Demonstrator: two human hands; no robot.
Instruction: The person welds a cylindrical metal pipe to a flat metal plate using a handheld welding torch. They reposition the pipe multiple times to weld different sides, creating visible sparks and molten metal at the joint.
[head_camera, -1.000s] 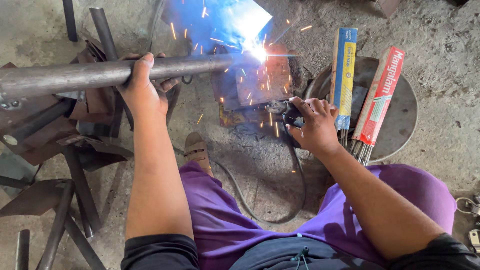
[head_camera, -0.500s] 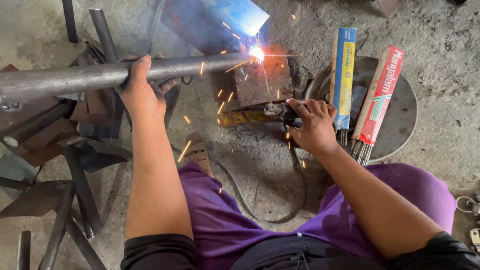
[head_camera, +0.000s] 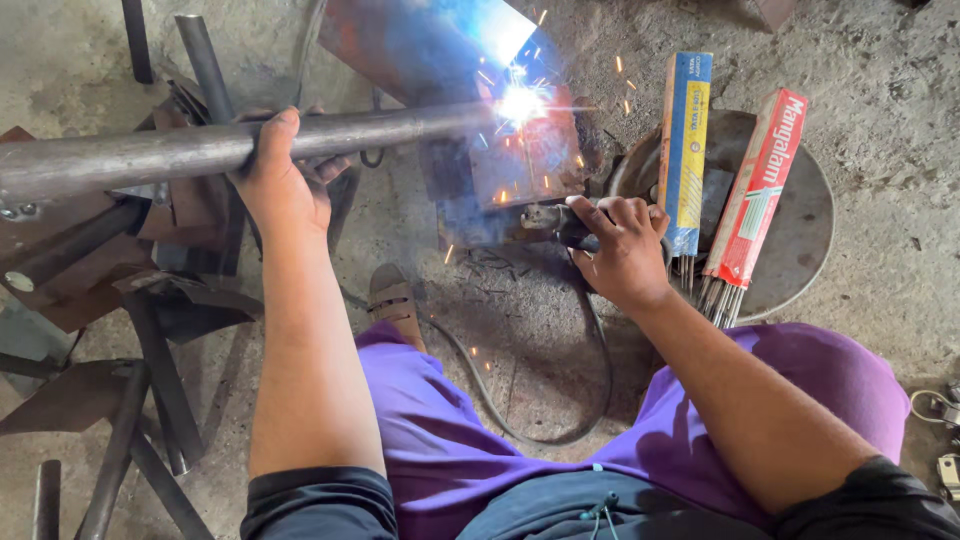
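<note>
My left hand (head_camera: 283, 183) grips a long grey steel pipe (head_camera: 150, 155) that runs in from the left and lies level above the floor. Its far end meets a rusty metal plate (head_camera: 530, 165), where a bright white-blue welding arc (head_camera: 522, 103) throws sparks. My right hand (head_camera: 622, 245) is closed around the black handle of a welding electrode holder (head_camera: 545, 218), whose tip points up toward the arc. A black cable (head_camera: 560, 425) loops from the holder across the concrete floor toward my purple-trousered legs.
Two open packs of welding rods, one blue and yellow (head_camera: 685, 150) and one red (head_camera: 755, 190), lean on a round metal disc (head_camera: 800, 215) at the right. Rusty pipes and scrap plates (head_camera: 110, 300) pile up at the left. My sandalled foot (head_camera: 393, 297) rests mid-floor.
The arc stays lit at the pipe's end and the spark spray shifts. Both hands hold their places; my right hand has edged slightly toward the plate.
</note>
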